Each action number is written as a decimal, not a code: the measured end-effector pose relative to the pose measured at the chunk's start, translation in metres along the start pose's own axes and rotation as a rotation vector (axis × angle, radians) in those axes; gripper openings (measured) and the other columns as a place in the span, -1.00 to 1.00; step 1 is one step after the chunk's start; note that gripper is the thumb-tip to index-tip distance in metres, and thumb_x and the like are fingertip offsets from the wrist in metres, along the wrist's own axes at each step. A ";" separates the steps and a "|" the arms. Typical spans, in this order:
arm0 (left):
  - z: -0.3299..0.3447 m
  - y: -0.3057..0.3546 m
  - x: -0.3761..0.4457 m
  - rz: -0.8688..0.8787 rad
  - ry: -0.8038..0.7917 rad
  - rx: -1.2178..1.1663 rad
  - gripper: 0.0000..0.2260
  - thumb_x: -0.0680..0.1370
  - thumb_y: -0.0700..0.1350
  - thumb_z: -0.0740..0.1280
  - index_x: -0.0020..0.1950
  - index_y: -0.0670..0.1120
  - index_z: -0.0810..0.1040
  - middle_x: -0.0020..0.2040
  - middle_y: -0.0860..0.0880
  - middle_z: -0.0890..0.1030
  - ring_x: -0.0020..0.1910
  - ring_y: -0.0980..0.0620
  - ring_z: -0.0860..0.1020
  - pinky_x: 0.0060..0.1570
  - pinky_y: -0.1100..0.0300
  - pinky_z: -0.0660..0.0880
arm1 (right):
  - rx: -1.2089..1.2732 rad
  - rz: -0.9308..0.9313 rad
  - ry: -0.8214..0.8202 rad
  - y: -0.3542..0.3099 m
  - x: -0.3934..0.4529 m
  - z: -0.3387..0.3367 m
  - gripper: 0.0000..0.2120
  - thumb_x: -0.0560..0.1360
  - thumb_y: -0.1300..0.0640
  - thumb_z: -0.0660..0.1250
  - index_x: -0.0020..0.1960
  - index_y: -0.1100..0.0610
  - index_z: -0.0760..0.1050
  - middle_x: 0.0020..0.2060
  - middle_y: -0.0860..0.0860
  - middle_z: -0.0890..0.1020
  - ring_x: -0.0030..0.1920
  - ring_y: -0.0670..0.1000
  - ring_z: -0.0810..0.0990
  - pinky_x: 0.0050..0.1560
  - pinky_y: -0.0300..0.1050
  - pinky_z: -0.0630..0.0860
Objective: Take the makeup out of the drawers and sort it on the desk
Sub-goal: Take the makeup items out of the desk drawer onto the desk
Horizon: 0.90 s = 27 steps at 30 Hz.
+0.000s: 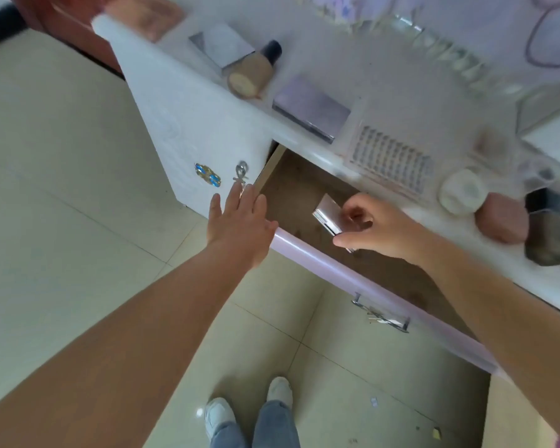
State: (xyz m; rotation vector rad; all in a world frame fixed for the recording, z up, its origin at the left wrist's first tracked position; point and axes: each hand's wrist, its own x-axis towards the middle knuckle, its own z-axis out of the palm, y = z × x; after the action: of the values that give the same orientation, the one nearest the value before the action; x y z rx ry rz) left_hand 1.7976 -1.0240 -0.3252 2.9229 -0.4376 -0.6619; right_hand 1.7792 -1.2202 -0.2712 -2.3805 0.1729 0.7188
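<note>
— Where is the makeup?

— A silver compact (328, 215) is over the open drawer (291, 185), pinched by the right hand (374, 229), thumb below and fingers (353, 206) curled on top. The rest lies on the white surface (369, 92): a beige bottle (256, 71) on its side, a lilac palette (311, 108), a tray of lashes (390, 163), a white jar (463, 190), a pink puff (501, 223) touching that jar, and a dark bottle (545, 226) just beside the puff.

— And the other hand?

— The left hand (240, 221) hovers at the drawer's left corner, fingers straight and spread, holding nothing. It is near the cabinet key (241, 171).
</note>
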 end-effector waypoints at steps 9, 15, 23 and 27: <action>-0.054 0.074 0.015 0.307 0.194 0.016 -0.58 0.63 -0.01 0.01 0.49 0.03 0.07 0.53 0.04 0.03 0.51 -0.03 -0.04 0.41 0.05 0.11 | -0.134 -0.058 0.475 0.025 -0.001 -0.121 -0.52 0.33 0.30 0.43 0.21 0.24 0.38 0.00 0.09 0.47 0.12 0.14 0.45 -0.18 -0.25 0.27; -0.051 0.091 0.041 0.360 0.208 0.028 -0.60 0.60 -0.04 0.14 0.45 -0.04 0.25 0.48 -0.04 0.22 0.49 -0.07 0.12 0.39 0.02 0.20 | -0.299 0.035 0.449 0.067 0.067 -0.159 -0.51 0.30 0.36 0.37 0.22 0.24 0.37 0.12 0.22 0.48 0.11 0.21 0.48 -0.08 -0.14 0.35; -0.018 0.070 0.051 0.597 0.460 0.012 -0.68 0.48 0.05 0.13 0.17 -0.05 0.39 0.20 -0.11 0.57 0.23 -0.08 0.34 0.08 -0.10 0.49 | -0.405 0.028 0.361 0.096 0.105 -0.164 -0.51 0.42 0.22 0.33 0.32 0.24 0.32 0.17 0.23 0.38 0.24 0.23 0.38 0.08 -0.06 0.33; 0.001 0.058 0.039 0.747 0.435 0.050 -0.55 0.57 0.22 -0.02 0.20 -0.09 0.37 0.24 -0.11 0.50 0.25 -0.09 0.34 0.12 -0.02 0.48 | -0.236 -0.104 0.630 0.094 0.064 -0.146 -0.70 0.47 0.21 0.24 0.17 0.29 0.46 0.14 0.23 0.45 0.24 0.18 0.41 0.13 -0.19 0.27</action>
State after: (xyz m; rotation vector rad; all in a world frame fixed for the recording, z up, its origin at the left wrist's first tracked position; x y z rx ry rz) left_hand 1.8166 -1.0907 -0.3323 2.5165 -1.3685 0.0843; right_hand 1.8715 -1.3801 -0.2616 -2.7490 0.2325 -0.0860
